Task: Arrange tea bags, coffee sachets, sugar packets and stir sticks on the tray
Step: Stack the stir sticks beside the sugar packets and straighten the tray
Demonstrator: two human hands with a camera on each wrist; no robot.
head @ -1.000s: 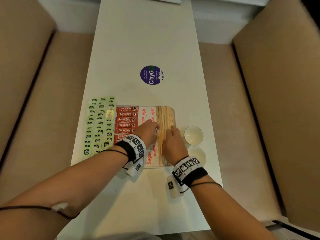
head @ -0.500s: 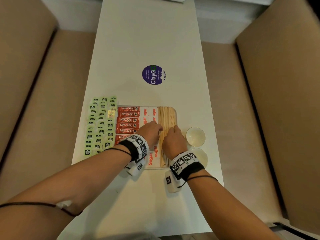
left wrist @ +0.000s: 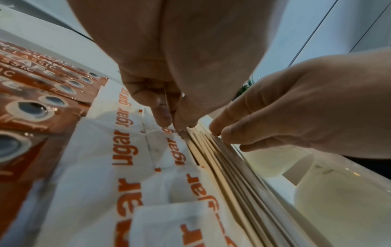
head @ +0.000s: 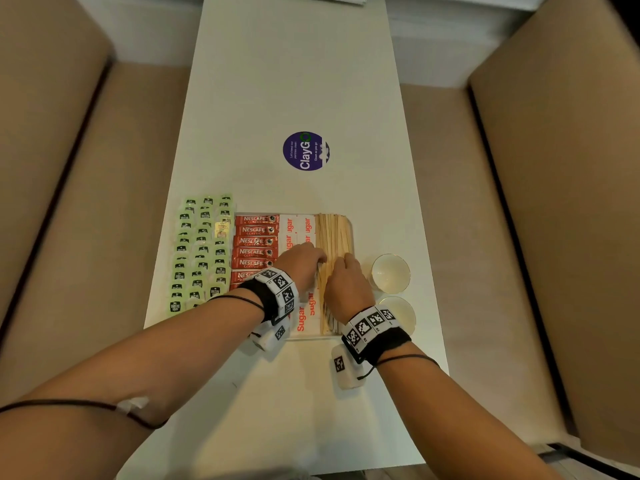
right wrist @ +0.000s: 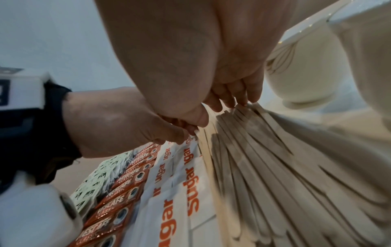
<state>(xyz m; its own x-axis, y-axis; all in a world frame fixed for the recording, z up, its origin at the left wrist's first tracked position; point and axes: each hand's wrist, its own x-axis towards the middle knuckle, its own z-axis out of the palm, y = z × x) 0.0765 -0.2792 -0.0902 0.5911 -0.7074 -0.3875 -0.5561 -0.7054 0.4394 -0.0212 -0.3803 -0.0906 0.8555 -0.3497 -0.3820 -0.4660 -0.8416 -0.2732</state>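
Stir sticks (head: pixel 334 237) in the tray's (head: pixel 350 226) right column, long axis running away from the body. Left hand (head: pixel 302 262) and right hand (head: pixel 346 284) flanking them mid-length, curled fingertips nipping the bundle.

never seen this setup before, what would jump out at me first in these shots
Both hands meet at the middle of the tray: the left hand and right hand finger the fan of wooden stir sticks along its right side. Left of the sticks lie white sugar packets, then a column of red coffee sachets. Rows of green tea bags sit on the table left of the tray, and a purple round sticker lies beyond it.
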